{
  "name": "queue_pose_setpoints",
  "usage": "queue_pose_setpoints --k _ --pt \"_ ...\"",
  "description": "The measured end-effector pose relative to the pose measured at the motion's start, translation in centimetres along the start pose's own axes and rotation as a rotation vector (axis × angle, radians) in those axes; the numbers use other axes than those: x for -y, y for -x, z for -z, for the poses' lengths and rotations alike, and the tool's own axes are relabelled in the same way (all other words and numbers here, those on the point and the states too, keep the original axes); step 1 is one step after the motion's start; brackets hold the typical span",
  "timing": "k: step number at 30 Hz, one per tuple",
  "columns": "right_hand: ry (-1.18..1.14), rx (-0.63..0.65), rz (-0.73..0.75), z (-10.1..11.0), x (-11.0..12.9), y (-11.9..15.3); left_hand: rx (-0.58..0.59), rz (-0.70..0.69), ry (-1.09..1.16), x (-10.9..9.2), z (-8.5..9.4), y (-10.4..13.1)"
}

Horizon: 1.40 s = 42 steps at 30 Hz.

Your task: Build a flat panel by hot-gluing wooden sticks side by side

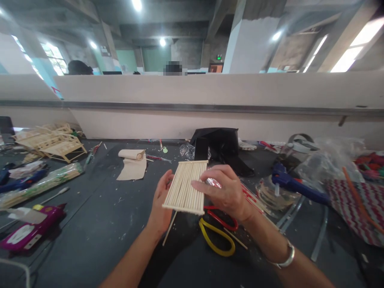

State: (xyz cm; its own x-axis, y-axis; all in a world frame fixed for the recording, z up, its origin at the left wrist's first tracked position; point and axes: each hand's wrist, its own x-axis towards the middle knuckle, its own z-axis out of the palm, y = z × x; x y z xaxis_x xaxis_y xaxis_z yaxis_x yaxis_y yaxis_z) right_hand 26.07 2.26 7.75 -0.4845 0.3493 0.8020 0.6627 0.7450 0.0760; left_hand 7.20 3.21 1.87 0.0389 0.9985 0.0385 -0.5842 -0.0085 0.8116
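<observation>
Seemingly at a holding-and-checking step — keeping the stick panel [183, 188] raised and tilted over the dark table [99, 224], between both hands. Cupping the panel's left edge with the left hand [161, 202], fingers half bent; impossible to tell how firmly, being partly hidden behind it. Gripping its right side with the right hand [225, 188], fingers bent nearly closed, with tips on the face. Judging by the slender build, calls next for light, even support at both edges. Made of smooth, pale, round rods laid side by side, capped crosswise at near and far ends. Nearer than the panel: a thin loose stick [169, 229], a glossy yellow loop handle [222, 253] and a red loop handle [229, 227]. Left of the panel: a half-rolled beige sheet [132, 171] — cloth or paper, hard to tell.
</observation>
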Motion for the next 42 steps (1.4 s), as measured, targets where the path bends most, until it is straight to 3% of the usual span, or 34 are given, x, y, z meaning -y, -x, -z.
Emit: queue_pose_setpoints --k 4,9,11,17,20,22,25,29,36,42 --pt "0.114 0.004 0.157 0.0 0.5 0.2 -0.001 0.122 0.086 -0.5 0.4 0.0" --pt "0.158 -0.015 0.187 -0.8 0.3 0.7 0.186 0.415 0.294 -1.2 0.2 0.0" --pt "0.156 0.015 0.159 -1.4 -0.1 1.1 0.247 0.44 0.336 -1.3 -0.1 0.1" --pt "-0.018 0.046 -0.074 -3.0 -1.4 1.8 0.189 0.314 0.258 -0.5 -0.3 0.2" --pt "-0.227 0.023 -0.412 -3.4 -1.8 1.5 0.163 0.299 0.241 -0.3 -0.3 0.2" --pt "-0.409 0.073 -0.654 -3.3 -1.9 1.1 0.164 0.283 0.238 -0.3 -0.5 0.2" --pt "-0.698 0.203 -0.834 -3.0 -1.6 0.6 0.202 0.268 0.234 -0.2 -0.7 0.3" --pt "-0.898 0.259 -0.922 -2.6 -1.1 0.3 0.238 0.306 0.183 0.1 -0.7 0.6" --pt "-1.024 0.339 -0.95 -1.8 -1.1 0.1 0.36 0.412 0.174 0.1 -0.1 0.8" --pt "-1.114 0.447 -0.91 -1.6 -0.5 -0.3 0.312 0.43 0.161 -0.1 -0.4 1.0"
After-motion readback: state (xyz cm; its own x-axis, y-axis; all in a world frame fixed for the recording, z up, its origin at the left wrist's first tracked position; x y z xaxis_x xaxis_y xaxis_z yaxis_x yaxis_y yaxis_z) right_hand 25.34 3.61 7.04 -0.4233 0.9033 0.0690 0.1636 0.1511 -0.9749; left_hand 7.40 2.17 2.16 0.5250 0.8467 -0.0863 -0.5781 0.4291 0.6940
